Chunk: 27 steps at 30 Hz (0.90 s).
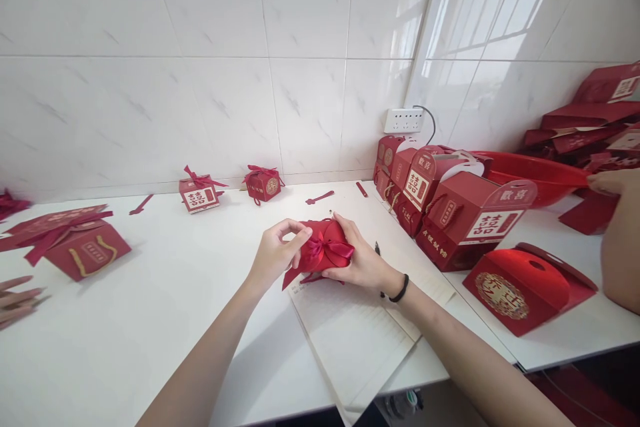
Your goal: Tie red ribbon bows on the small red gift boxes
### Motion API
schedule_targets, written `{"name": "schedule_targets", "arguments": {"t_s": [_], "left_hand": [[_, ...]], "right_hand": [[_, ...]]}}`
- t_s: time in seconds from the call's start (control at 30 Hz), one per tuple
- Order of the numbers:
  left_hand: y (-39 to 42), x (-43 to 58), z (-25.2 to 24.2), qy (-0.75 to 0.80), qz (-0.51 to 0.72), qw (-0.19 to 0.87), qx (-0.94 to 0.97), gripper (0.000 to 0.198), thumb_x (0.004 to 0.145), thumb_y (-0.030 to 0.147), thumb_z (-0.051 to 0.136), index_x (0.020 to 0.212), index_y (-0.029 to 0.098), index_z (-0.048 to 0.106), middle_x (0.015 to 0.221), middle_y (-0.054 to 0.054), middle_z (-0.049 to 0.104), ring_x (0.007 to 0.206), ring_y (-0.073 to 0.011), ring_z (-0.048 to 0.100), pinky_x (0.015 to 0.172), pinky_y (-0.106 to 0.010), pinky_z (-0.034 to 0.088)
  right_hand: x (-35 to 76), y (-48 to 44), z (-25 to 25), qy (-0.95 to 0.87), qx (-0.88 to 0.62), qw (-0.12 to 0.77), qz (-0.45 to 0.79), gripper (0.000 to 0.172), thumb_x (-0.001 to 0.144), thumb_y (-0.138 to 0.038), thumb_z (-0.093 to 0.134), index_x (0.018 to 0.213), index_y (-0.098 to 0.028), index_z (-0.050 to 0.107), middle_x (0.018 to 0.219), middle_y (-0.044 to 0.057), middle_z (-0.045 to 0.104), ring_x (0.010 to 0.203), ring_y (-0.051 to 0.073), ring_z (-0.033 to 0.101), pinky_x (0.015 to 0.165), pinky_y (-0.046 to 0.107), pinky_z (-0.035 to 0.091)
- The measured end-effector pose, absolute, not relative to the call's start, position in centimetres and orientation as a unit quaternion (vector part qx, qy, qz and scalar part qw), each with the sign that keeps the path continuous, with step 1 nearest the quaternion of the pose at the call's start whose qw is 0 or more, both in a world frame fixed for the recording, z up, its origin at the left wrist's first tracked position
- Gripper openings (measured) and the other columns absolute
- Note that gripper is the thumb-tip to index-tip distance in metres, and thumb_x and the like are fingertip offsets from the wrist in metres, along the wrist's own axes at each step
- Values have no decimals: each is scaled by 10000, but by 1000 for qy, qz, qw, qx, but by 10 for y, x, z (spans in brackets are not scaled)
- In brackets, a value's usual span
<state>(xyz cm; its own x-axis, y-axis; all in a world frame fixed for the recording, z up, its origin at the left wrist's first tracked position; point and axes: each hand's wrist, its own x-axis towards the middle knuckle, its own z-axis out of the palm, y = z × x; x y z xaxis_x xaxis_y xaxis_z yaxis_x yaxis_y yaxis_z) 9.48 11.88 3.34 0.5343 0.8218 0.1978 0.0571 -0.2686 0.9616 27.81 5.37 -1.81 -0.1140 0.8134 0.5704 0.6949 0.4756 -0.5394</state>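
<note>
A small red gift box [334,232] with a dark red satin ribbon [325,250] tied in a bow on top is between my hands. My right hand [367,260], with a black band at the wrist, is wrapped around its right side. Thumb and fingers of my left hand [283,248] are pinched together at the bow's left side, on the ribbon. One ribbon tail hangs down below this hand. Under the box lies an open notebook [350,340], and a black pen [377,249] shows partly behind my right hand.
Two small ribboned boxes [200,193] stand by the wall; a larger one [87,250] is left. Handled boxes [470,213], a red box [530,287] and a red basin [540,177] are right. Other people's hands appear at left [17,300] and right [607,181].
</note>
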Motion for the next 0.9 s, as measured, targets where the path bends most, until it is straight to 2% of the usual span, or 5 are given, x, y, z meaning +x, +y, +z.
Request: {"name": "schedule_targets", "arguments": {"t_s": [0.17,0.4,0.6,0.8,0.9], "left_hand": [[121,93,35,322,344,523,710,215,756,373,595,731,168,539,341,69,420,317,-48,363,329,-129,217],[120,93,36,308,324,591,672,247,707,381,645,794,179,533,378,82,412,306,-43,341,316,-124,160],[117,92,36,281,310,613,671,248,726,389,628,792,175,521,395,95,384,293,-21,286,309,-122,149],[118,94,34,274,307,613,674,294,726,425,627,831,169,529,576,54,528,287,-1,319,303,-136,177],[119,94,34,275,304,609,679,298,728,437,624,818,172,520,546,55,533,284,-20,364,304,-139,176]], "right_hand": [[277,54,-18,-737,-515,431,81,1042,655,-461,733,1425,-212,77,1394,161,225,1303,300,254,1059,496,290],[277,54,-17,-736,-508,438,89,1072,620,-426,768,1423,-215,89,1379,159,256,1295,297,265,1054,487,296],[276,54,-16,-736,-510,436,86,1076,614,-430,772,1419,-214,92,1382,164,249,1298,303,257,1059,496,284],[276,53,-16,-739,-505,436,88,1048,636,-436,758,1417,-205,98,1374,165,252,1298,289,255,1062,481,289],[276,52,-16,-739,-508,435,88,1042,641,-438,754,1417,-206,98,1372,163,253,1300,290,251,1065,490,280]]}}
